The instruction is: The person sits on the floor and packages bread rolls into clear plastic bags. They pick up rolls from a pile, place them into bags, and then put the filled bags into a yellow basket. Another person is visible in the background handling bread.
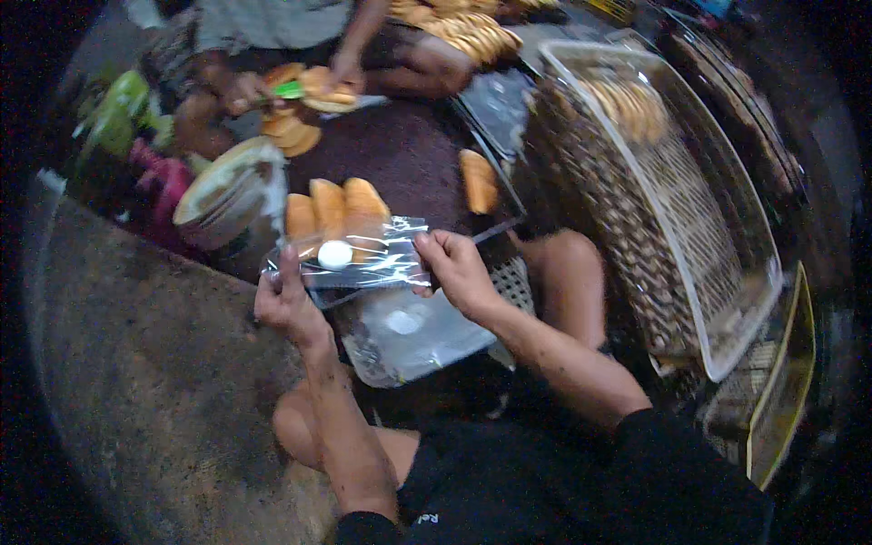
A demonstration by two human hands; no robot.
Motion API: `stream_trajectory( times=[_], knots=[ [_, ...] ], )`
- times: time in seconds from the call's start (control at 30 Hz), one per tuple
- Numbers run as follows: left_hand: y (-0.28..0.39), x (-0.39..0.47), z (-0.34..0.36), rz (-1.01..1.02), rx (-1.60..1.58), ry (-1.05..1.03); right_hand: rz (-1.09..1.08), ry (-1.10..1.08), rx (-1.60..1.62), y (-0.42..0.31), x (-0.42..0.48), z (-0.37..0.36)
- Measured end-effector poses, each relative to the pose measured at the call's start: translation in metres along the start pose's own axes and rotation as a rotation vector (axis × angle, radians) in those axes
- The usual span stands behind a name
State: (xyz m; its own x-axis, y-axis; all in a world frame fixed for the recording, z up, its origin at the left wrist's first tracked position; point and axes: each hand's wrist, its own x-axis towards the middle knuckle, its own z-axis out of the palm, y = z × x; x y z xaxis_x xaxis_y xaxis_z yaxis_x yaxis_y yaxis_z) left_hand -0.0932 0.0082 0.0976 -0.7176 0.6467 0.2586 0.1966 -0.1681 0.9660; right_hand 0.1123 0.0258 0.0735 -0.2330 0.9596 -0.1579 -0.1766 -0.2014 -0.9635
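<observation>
A clear plastic bag (371, 267) is stretched flat between my two hands, with a white round spot on it. My left hand (291, 300) pinches its left end, thumb on top. At the opposite end, my right hand (455, 267) grips the bag's edge between thumb and fingers. Just beyond the bag, several bread rolls (332, 208) lie side by side, partly seen through the film. They rest on a wide tray with a dark brown surface (402, 150). Below my hands is a whitish translucent plastic sheet or stack of bags (422, 334), also with a white spot.
One more bread roll (479, 182) lies at the tray's right. A round tub (235, 187) stands at its left. Across from me, a person's hands (347, 71) hold split bread and a green-topped tool (288, 90). A large plastic crate (708, 340) holding bread stands to my right.
</observation>
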Motion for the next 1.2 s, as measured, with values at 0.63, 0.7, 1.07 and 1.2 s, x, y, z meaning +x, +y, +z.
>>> stream_trajectory(
  times=[0.63, 0.7, 1.07, 1.2],
  knots=[
    [-0.051, 0.024, -0.014, -0.137, -0.203, -0.045, -0.118, 0.119, -0.019, -0.088, 0.022, -0.111],
    [-0.060, 0.020, -0.006, -0.171, -0.258, -0.181, -0.127, 0.103, -0.116, -0.108, 0.014, -0.104],
    [-0.010, -0.044, 0.031, -0.531, -0.847, -0.394, -0.821, 0.037, -0.598, -0.085, -0.015, 0.008],
    [-0.017, -0.034, 0.021, -0.801, -1.055, -0.276, -1.125, 0.199, -1.092, -0.092, -0.014, 0.035]
  ],
)
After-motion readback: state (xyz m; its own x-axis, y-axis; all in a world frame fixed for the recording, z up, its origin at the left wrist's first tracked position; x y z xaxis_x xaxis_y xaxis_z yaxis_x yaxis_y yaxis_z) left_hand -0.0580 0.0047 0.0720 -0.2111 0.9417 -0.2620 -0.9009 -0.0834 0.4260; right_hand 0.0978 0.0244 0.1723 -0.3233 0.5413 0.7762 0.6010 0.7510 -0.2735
